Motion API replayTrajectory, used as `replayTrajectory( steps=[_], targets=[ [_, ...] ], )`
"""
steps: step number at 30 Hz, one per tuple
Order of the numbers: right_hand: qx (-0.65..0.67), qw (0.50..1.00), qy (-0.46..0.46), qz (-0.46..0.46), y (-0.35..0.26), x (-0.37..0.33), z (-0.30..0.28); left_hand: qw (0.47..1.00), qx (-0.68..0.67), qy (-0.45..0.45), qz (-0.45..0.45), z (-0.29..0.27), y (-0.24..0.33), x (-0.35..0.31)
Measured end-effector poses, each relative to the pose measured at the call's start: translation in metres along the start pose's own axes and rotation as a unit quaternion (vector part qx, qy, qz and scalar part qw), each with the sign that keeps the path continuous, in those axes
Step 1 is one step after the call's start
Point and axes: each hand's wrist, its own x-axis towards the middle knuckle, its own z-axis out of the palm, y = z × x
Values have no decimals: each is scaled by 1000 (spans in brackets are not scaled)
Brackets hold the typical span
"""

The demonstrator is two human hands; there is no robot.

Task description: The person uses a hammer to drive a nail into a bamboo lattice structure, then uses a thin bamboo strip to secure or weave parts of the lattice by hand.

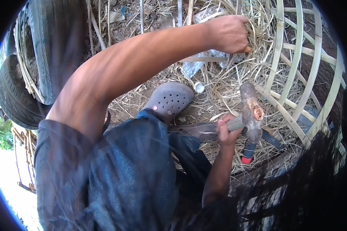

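Note:
My left hand [229, 34] reaches across to the far right, closed in a fist over the straw. A small orange tip [248, 49] shows at its lower edge; what the fist holds is hidden. Nearer to me, my right hand [226, 133] is wrapped round the short handle of a hammer [249, 99]. The worn, rusty metal head lies crosswise beyond the fingers, with the handle's broken-looking wooden end showing through it. Just beyond and below the head lies a dark-handled tool [250, 148] with a red end, partly covered.
Curved bamboo strips [297, 57] form an open lattice on the right. Dry straw and shavings [219, 92] litter the ground, with crumpled clear plastic [194, 68] and a small white cap [199, 87]. Old tyres [17, 90] stand at left. My grey clog [171, 98] is near the middle.

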Motion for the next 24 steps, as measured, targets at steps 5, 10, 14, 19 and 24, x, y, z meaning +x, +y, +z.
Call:
replayTrajectory(
  steps=[5,10,14,19,24],
  targets=[
    [3,998,-22,-52,17,1,-2,999,0,38,7,8,-4,-3],
    [-4,992,9,124,29,28,9,997,-7,71,16,8,-6,-2],
    [90,994,-16,59,34,10,8,999,25,23,12,-1,-3,-1],
    [31,999,-32,21,23,3,9,999,29,-26,-16,-3,1,0],
    [7,999,-14,44,19,2,4,995,82,-43,-21,1,6,6]
  ],
)
